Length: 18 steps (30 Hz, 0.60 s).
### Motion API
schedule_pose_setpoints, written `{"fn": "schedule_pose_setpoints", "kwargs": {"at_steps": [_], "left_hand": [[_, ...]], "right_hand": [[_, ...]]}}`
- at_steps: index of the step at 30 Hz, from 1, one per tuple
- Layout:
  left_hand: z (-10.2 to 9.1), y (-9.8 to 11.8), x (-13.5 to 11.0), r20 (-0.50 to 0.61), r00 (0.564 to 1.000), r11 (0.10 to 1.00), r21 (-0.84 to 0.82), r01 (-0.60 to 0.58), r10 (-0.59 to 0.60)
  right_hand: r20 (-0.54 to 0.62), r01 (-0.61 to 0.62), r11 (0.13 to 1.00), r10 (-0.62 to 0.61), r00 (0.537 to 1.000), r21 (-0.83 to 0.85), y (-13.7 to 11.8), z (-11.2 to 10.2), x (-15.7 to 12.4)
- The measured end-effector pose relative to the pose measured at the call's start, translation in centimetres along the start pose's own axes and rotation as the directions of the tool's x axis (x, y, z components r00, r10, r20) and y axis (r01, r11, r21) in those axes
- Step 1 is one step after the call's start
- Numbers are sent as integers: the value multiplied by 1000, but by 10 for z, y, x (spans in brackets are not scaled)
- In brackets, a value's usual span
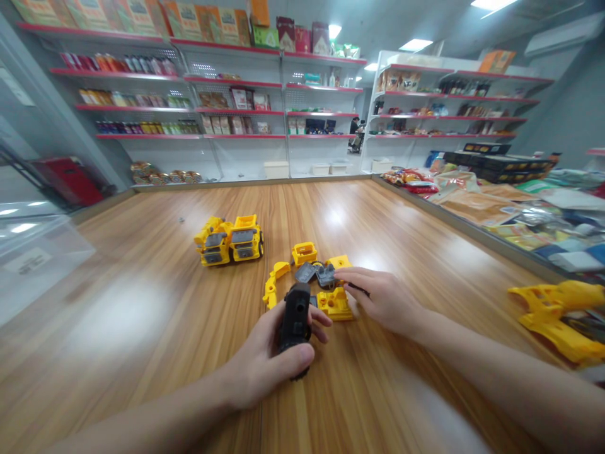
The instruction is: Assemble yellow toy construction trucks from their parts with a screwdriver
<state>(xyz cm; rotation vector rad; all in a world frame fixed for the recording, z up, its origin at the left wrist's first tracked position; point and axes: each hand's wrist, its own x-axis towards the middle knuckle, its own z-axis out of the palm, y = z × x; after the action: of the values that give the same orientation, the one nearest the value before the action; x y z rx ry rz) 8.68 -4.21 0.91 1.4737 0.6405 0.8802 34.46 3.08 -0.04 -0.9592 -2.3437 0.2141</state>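
My left hand [265,359] is closed around a black toy vehicle chassis [297,318], held upright above the table. My right hand [385,299] reaches in from the right with its fingers stretched out, fingertips at a dark grey toy part [326,275]. A small dark strip shows under its fingers; I cannot make out what it is. Around the hands lie loose toy truck parts: a yellow body piece [334,304], a yellow excavator arm [270,287], a yellow bucket-like bed [304,253] and a grey flat piece [305,272].
Two yellow toy trucks [230,239] stand side by side at the left. A larger yellow toy-like object [560,318] lies at the right edge. A clear plastic box [40,261] is at the left. Packaged goods [501,202] lie beyond the table's right edge; stocked shelves [236,110] stand behind.
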Motion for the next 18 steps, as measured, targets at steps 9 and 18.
{"fn": "schedule_pose_setpoints", "kwargs": {"at_steps": [9, 18], "left_hand": [[0, -6, 1, -4, 997, 997, -3, 72, -72], [1, 4, 3, 51, 993, 993, 61, 104, -107]], "right_hand": [[-2, 68, 998, -68, 998, 0, -3, 8, -4], [-66, 3, 998, -7, 998, -65, -13, 2, 2]]}}
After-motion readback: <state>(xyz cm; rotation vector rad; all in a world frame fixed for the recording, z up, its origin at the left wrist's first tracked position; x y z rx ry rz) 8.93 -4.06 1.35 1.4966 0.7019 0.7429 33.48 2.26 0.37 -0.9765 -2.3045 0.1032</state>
